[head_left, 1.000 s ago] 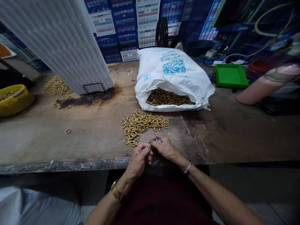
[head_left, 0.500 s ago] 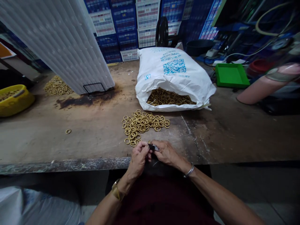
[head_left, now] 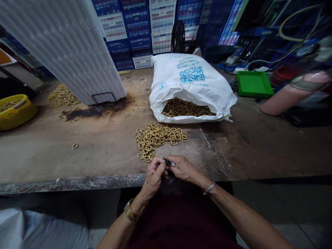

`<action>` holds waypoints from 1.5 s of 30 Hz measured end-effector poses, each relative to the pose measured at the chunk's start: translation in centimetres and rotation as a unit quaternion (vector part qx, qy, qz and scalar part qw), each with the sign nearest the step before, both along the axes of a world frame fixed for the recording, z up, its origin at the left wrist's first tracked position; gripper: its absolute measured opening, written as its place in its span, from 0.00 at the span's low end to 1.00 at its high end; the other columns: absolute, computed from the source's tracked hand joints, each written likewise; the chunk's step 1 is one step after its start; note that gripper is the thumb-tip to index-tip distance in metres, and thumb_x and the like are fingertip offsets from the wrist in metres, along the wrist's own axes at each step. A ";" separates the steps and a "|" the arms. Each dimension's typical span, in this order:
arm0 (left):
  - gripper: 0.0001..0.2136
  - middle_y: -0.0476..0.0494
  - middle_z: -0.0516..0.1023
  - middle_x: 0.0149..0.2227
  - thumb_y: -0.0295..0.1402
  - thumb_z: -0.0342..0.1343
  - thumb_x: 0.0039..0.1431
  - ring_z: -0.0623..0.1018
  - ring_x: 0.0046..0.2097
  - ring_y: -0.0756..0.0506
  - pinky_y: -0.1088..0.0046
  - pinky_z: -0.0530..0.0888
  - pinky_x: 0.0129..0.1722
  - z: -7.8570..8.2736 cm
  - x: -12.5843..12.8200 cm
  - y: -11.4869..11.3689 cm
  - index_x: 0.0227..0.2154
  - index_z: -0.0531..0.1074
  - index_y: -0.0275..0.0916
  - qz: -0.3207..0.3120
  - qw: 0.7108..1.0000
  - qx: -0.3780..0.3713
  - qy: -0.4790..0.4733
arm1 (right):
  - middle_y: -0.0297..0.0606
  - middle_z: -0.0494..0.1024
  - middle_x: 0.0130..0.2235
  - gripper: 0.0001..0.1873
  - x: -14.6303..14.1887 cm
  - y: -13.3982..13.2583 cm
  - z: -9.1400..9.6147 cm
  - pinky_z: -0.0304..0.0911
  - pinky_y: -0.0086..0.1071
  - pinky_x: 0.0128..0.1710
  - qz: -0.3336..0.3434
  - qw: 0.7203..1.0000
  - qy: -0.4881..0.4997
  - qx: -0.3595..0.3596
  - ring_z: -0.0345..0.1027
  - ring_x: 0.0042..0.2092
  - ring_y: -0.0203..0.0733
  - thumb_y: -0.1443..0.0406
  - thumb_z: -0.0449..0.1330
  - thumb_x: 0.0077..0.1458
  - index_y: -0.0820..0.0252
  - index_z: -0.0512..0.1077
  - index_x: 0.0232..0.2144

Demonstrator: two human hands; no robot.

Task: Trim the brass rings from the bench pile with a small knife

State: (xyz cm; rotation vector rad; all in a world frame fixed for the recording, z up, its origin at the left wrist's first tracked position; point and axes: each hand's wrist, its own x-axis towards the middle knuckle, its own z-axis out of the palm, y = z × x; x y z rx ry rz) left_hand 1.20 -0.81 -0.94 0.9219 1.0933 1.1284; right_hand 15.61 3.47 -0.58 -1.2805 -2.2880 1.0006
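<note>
At the table's front edge my two hands meet. My left hand is closed in a pinch on a gold-coloured ring, of which only a sliver shows between the fingertips. Wrapped round a small dark-tipped hand tool is my right hand; the tool's tip points left and meets the ring. Its exact kind is hard to make out. Just beyond my fingers lies a loose pile of gold-coloured rings. Behind it, a white woven sack lies with its mouth towards me, full of darker-looking rings.
One single ring lies to the left. A yellow basin, another ring pile and tall translucent ribbed sheets stand further left. At right are a green tray and a pink cylinder. Stacked crates line the back.
The tool's tip has shifted slightly in my fingers, showing more of its dark end. Both hands stay almost in place, and the ring pile looks the same.
</note>
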 end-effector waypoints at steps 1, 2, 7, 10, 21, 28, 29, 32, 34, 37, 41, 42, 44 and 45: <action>0.15 0.50 0.68 0.26 0.45 0.55 0.51 0.66 0.24 0.54 0.78 0.67 0.24 0.0 -0.1 0.0 0.27 0.64 0.37 -0.003 1.000 0.004 0.004 | 0.33 0.69 0.22 0.06 0.1 0.1 0.1 0.49 0.25 0.24 0.012 1.000 0.004 -0.005 0.59 0.24 0.33 0.70 0.50 0.47 0.61 0.65 0.22; 0.14 0.50 0.68 0.26 0.45 0.55 0.52 0.67 0.24 0.54 0.78 0.67 0.25 0.0 -0.2 0.0 0.27 0.65 0.37 -0.006 1.000 0.010 0.010 | 0.33 0.70 0.22 0.06 0.2 0.1 0.2 0.49 0.25 0.25 0.025 1.000 0.007 -0.009 0.59 0.24 0.33 0.70 0.50 0.47 0.61 0.65 0.22; 0.13 0.48 0.69 0.25 0.43 0.55 0.52 0.68 0.24 0.53 0.77 0.67 0.27 1.3 -0.2 -0.9 0.26 0.67 0.36 -0.048 0.999 0.021 0.001 | 0.35 0.72 0.23 0.08 0.2 0.9 0.5 0.48 0.26 0.24 0.025 0.998 -0.065 0.011 0.60 0.24 0.34 0.72 0.50 0.46 0.60 0.68 0.23; 0.12 0.46 0.71 0.27 0.42 0.56 0.52 0.70 0.25 0.52 0.74 0.69 0.28 2.5 0.3 -1.6 0.27 0.67 0.36 -0.103 0.990 0.002 -0.096 | 0.37 0.73 0.24 0.07 -0.6 1.7 0.4 0.47 0.27 0.24 -0.009 0.991 -0.126 0.045 0.62 0.25 0.35 0.70 0.51 0.48 0.60 0.70 0.27; 0.09 0.48 0.72 0.26 0.36 0.58 0.48 0.69 0.22 0.52 0.77 0.65 0.20 0.6 -2.1 -1.8 0.29 0.66 0.37 0.033 0.956 -0.144 -0.253 | 0.42 0.77 0.32 0.10 -6.2 3.5 -0.5 0.50 0.29 0.28 -0.086 0.969 -0.192 0.126 0.69 0.32 0.41 0.62 0.50 0.55 0.60 0.68 0.36; 0.12 0.50 0.69 0.25 0.37 0.61 0.44 0.69 0.24 0.54 0.79 0.64 0.21 0.7 -2.5 -1.1 0.22 0.65 0.34 0.063 0.920 -0.212 -0.322 | 0.41 0.76 0.30 0.08 -6.4 4.3 -1.0 0.49 0.29 0.28 -0.103 0.964 -0.208 0.131 0.68 0.31 0.40 0.67 0.50 0.52 0.60 0.67 0.34; 0.13 0.49 0.68 0.24 0.38 0.61 0.44 0.69 0.25 0.53 0.79 0.64 0.20 0.8 -2.4 -0.9 0.21 0.65 0.35 0.069 0.924 -0.211 -0.312 | 0.40 0.75 0.29 0.08 -6.0 4.5 -1.2 0.49 0.29 0.27 -0.114 0.965 -0.195 0.130 0.68 0.30 0.40 0.67 0.50 0.52 0.60 0.67 0.34; 0.15 0.50 0.69 0.23 0.39 0.63 0.42 0.70 0.25 0.52 0.79 0.64 0.19 0.9 -2.0 -0.5 0.22 0.64 0.35 0.079 0.943 -0.196 -0.259 | 0.36 0.73 0.26 0.09 -4.3 4.7 -1.6 0.49 0.28 0.27 -0.141 0.975 -0.117 0.125 0.64 0.27 0.37 0.66 0.49 0.53 0.60 0.67 0.33; 0.15 0.51 0.69 0.23 0.40 0.63 0.42 0.70 0.24 0.52 0.80 0.64 0.19 0.9 -1.7 -0.1 0.25 0.64 0.36 0.081 0.957 -0.168 -0.221 | 0.34 0.71 0.25 0.08 -3.0 4.6 -1.7 0.51 0.27 0.27 -0.145 0.980 -0.041 0.128 0.62 0.26 0.36 0.65 0.48 0.53 0.60 0.66 0.32; 0.17 0.53 0.69 0.22 0.42 0.62 0.43 0.70 0.23 0.53 0.81 0.63 0.18 0.8 -1.1 0.6 0.32 0.65 0.38 0.092 0.974 -0.124 -0.167 | 0.32 0.68 0.25 0.07 -1.7 3.8 -1.4 0.53 0.26 0.27 -0.149 0.980 0.049 0.125 0.60 0.26 0.34 0.63 0.49 0.53 0.59 0.65 0.31; 0.19 0.55 0.67 0.20 0.45 0.60 0.44 0.65 0.18 0.55 0.83 0.59 0.15 0.6 -0.4 1.5 0.35 0.65 0.37 0.074 0.985 -0.118 -0.104 | 0.31 0.65 0.24 0.06 -1.3 2.2 -0.6 0.53 0.25 0.26 -0.144 0.979 0.099 0.103 0.57 0.25 0.33 0.64 0.49 0.53 0.59 0.64 0.29; 0.18 0.56 0.66 0.19 0.45 0.59 0.45 0.64 0.17 0.56 0.83 0.58 0.15 0.5 -0.3 1.6 0.33 0.65 0.37 0.066 0.987 -0.116 -0.092 | 0.30 0.64 0.24 0.06 -1.4 1.9 -0.4 0.53 0.25 0.26 -0.141 0.980 0.108 0.094 0.57 0.25 0.32 0.63 0.49 0.53 0.59 0.64 0.28; 0.17 0.56 0.65 0.18 0.46 0.59 0.46 0.62 0.16 0.57 0.83 0.56 0.14 0.3 -0.2 1.8 0.30 0.66 0.36 0.058 0.989 -0.107 -0.079 | 0.30 0.64 0.23 0.06 -1.6 1.5 -0.2 0.53 0.24 0.25 -0.140 0.980 0.125 0.068 0.56 0.24 0.32 0.63 0.50 0.52 0.59 0.64 0.28; 0.17 0.56 0.65 0.18 0.46 0.58 0.46 0.61 0.16 0.57 0.83 0.56 0.14 0.3 -0.2 1.8 0.30 0.66 0.36 0.058 0.990 -0.102 -0.075 | 0.29 0.64 0.23 0.07 -1.7 1.4 -0.2 0.53 0.24 0.25 -0.142 0.979 0.136 0.049 0.56 0.24 0.31 0.62 0.51 0.52 0.59 0.64 0.28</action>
